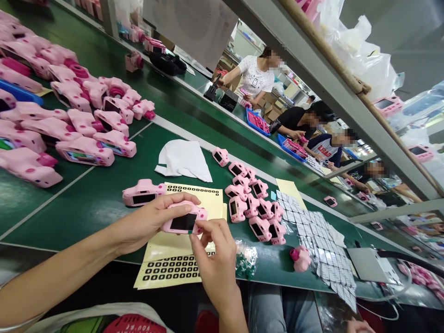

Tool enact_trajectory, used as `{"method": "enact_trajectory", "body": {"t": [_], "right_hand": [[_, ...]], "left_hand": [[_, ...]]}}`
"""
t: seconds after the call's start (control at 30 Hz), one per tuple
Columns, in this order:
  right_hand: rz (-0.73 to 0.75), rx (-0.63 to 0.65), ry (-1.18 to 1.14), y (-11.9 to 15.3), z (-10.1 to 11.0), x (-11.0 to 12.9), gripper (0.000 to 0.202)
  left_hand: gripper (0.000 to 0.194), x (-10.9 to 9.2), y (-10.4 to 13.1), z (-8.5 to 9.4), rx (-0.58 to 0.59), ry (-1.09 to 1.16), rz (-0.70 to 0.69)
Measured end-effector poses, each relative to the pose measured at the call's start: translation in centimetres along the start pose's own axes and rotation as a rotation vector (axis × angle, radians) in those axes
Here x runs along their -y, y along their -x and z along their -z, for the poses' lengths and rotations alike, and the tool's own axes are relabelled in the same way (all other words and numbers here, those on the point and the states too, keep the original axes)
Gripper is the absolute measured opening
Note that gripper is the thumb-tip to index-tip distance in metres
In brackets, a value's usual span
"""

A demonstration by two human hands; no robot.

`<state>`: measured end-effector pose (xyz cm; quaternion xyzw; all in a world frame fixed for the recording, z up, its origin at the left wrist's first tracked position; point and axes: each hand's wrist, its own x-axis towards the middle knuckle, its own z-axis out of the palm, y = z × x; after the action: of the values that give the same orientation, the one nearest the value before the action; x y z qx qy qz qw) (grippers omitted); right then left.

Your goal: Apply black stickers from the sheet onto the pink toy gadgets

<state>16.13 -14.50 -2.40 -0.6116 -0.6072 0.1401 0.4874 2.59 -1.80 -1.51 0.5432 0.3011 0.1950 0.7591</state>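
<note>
Currently, the left hand (152, 222) grasps a pink toy camera (183, 221) from above and behind, holding it screen-up over the yellow sticker sheets (166, 270) at the near edge of the table (100, 203). The right hand (215, 259) has thumb and forefinger pinched together at the lower right corner of the camera's dark screen; what is pinched between them is too small to identify, though it appears to be a small film or sticker.

Judged from this posture, the step in hand is fitting or peeling a small piece at the screen edge. The next move calls for a steady left-hand grip and fine alignment of the pinched piece with the screen border before pressing.

A second pink camera (143, 193) lies just beyond the left hand. A cluster of finished-looking cameras (255, 208) stands to the right, beside rows of small clear film pieces (312, 231). A white cloth (183, 159) lies farther back.
</note>
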Motion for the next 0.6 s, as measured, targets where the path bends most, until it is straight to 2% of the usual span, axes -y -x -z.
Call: {"method": "enact_trajectory", "body": {"t": [0.13,0.3,0.4,0.5,0.6], "right_hand": [[0.111,0.046,0.160,0.7,-0.5,-0.7,0.021],[0.210,0.024,0.273,0.9,-0.5,-1.2,0.018],[0.227,0.036,0.313,0.9,-0.4,-1.2,0.016],[0.223,0.078,0.371,0.7,-1.2,-1.1,0.019],[0.244,0.095,0.436,0.6,-2.0,-0.8,0.024]], "left_hand": [[0.033,0.2,-0.1,0.0,-0.008,0.082,0.046],[0.032,0.5,0.1,-0.3,-0.051,-0.028,0.009],[0.042,0.4,0.4,-0.6,-0.086,-0.014,0.003],[0.054,0.5,0.4,-1.0,-0.104,-0.014,-0.002],[0.062,1.1,0.3,-1.1,-0.125,-0.163,-0.057]]}}
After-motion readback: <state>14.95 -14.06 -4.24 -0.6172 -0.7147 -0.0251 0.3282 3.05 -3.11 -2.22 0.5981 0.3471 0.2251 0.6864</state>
